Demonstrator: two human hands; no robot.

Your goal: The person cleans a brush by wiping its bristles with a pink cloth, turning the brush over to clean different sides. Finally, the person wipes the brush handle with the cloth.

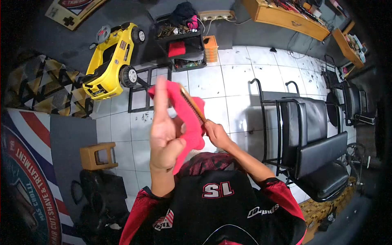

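In the head view, my left hand (165, 134) is raised in front of my chest, one finger pointing up and the thumb pressed against a bright pink cloth (185, 116). The cloth drapes beside the palm and hangs down toward the wrist. My right hand (217, 135) grips the lower end of a slim wooden brush (192, 104), its row of dark bristles facing the cloth. The brush lies tilted along the cloth, touching or very close to it. Some fingers of my left hand are hidden behind the cloth.
A yellow ride-on toy car (110, 61) stands on a black metal frame (141, 96). Nearby are a black shelf cart (179, 49), an orange basket (210, 50), a brown stool (98, 156) and black barber chairs (310, 139). Hair clippings dot the white tiles (237, 77).
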